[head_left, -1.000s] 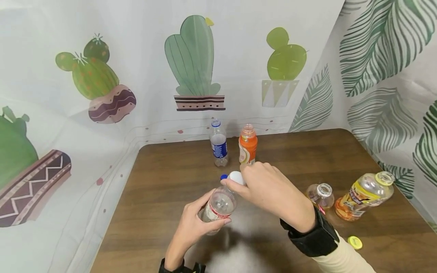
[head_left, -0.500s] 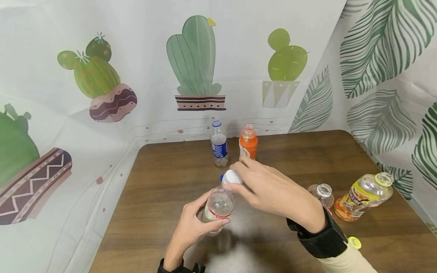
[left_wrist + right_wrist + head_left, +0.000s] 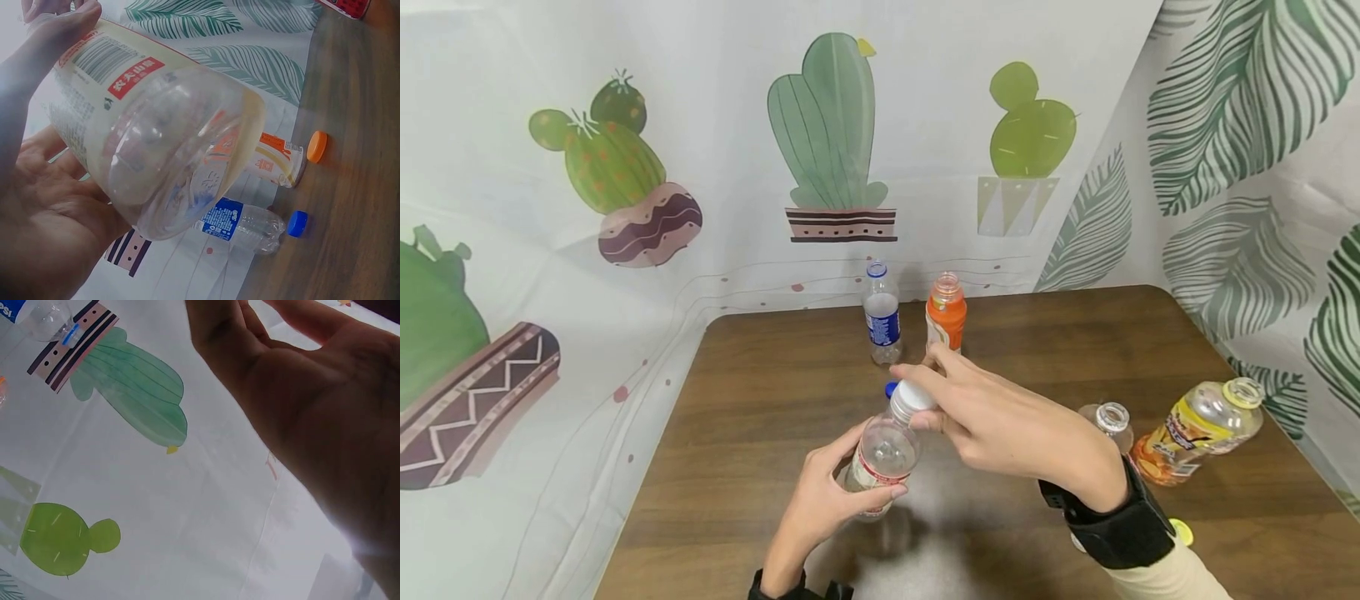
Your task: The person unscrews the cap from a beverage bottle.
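Note:
My left hand [image 3: 827,492] grips a clear plastic bottle [image 3: 887,450] with a cream and red label. The bottle leans away from me, its base [image 3: 206,181] lifted above the table in the left wrist view. A white bottle cap [image 3: 912,398] sits at the bottle's mouth. My right hand [image 3: 1007,421] pinches that cap, thumb on the near side and index finger on the far side. In the right wrist view my right hand [image 3: 300,394] shows, but the cap is hidden.
On the wooden table [image 3: 760,392] stand an uncapped blue-labelled bottle [image 3: 882,321], an orange bottle [image 3: 946,312], a clear bottle [image 3: 1112,421] and a yellow-labelled bottle [image 3: 1198,429]. Loose caps lie around: blue [image 3: 297,224], orange [image 3: 317,147] and yellow [image 3: 1182,532]. A printed cloth [image 3: 925,125] hangs behind.
My right hand has turned about the white cap, its fingers shifting over it and its wrist swinging right and down. My left hand holds the bottle nearly still.

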Demonstrator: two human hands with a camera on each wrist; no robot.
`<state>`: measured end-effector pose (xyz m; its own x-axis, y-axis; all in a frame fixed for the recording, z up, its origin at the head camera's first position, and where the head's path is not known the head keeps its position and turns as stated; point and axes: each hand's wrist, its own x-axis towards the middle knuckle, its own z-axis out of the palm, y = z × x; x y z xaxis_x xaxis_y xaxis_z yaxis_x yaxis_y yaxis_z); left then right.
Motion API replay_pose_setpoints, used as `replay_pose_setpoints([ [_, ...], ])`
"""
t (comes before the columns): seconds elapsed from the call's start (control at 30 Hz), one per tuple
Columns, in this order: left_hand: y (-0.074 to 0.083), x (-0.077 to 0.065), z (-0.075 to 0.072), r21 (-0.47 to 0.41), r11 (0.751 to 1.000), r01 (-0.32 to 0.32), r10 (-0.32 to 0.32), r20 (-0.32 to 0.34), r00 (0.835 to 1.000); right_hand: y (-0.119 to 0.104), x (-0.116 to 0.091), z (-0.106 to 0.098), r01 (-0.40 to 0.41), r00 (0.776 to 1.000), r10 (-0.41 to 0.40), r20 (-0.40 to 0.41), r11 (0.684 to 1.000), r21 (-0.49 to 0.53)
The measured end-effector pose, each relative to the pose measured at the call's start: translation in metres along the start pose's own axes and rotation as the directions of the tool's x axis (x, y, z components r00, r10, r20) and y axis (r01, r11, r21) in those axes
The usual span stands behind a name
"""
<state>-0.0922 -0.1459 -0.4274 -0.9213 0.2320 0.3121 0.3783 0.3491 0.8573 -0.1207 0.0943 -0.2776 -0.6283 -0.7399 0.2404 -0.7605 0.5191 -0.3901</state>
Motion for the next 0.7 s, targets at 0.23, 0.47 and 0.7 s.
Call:
replay_pose_setpoints([
  [0.23, -0.002, 0.0, 0.001, 0.011, 1.0, -0.005, 0.005, 0.003, 1.0, -0.008, -0.004, -0.002, -0.167, 0.981, 0.166, -0.095, 0.986, -0.003],
  [0.47, -0.001, 0.003, 0.002, 0.023, 0.999, -0.022, 0.022, 0.001, 1.0, -0.018, 0.006, 0.004, -0.248, 0.948, 0.218, -0.233, 0.962, -0.111],
  [0.7, 0.0, 0.003, 0.004, 0.022, 1.0, 0.002, -0.002, 0.0, 1.0, -0.016, 0.011, 0.009, -0.263, 0.941, 0.233, -0.245, 0.96, -0.099],
])
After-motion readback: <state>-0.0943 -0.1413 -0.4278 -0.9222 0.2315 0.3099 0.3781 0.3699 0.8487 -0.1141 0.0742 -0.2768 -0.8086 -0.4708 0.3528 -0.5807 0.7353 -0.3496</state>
